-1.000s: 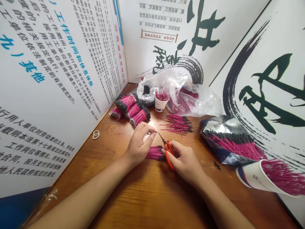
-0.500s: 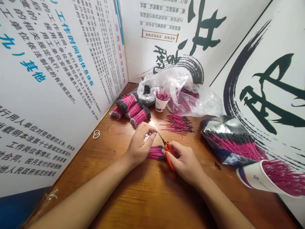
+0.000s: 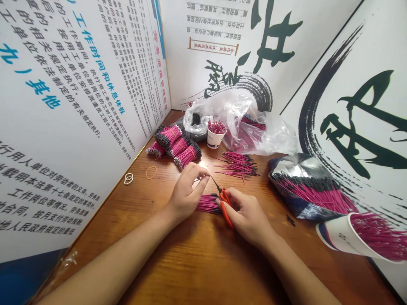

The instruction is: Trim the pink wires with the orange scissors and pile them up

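1. Left hand (image 3: 186, 192): thumb and forefinger are pinched together right at the blade tip. Whatever is in the pinch is too thin to make out.
2. Right hand (image 3: 248, 216): closed around the orange-handled snips (image 3: 223, 199), blades pointing far-left towards the left fingertips.
3. A small batch of pink wires (image 3: 206, 203) lies flat on the table between the two hands, partly under the left palm and touching the snips.
4. Looks finished:
   - four banded bundles (image 3: 178, 146) stacked far-left against the board
   - a small paper cup (image 3: 215, 134) of short pink pieces just beyond them
5. Looks in progress: a loose pile (image 3: 238, 165) of pink wires just beyond the hands, unbanded.
6. Stock apparently left, and there's plenty:
   - an open foil bag (image 3: 305, 186) full of black-tipped pink wires at right
   - a tipped paper cup (image 3: 340, 235) spilling more at near-right
   - a clear plastic bag (image 3: 254, 127) at the far end holding more
   My read: well short of half done.
7. Spare rubber bands (image 3: 151, 172) lie on the table left of the hands.
8. Surface: a varnished wooden table (image 3: 190, 262), with a few dark offcuts near the foil bag.
9. Surroundings: the table is boxed in on the left, far and right sides by white printed boards (image 3: 63, 106) carrying Chinese text and brush calligraphy. No other person is in view.
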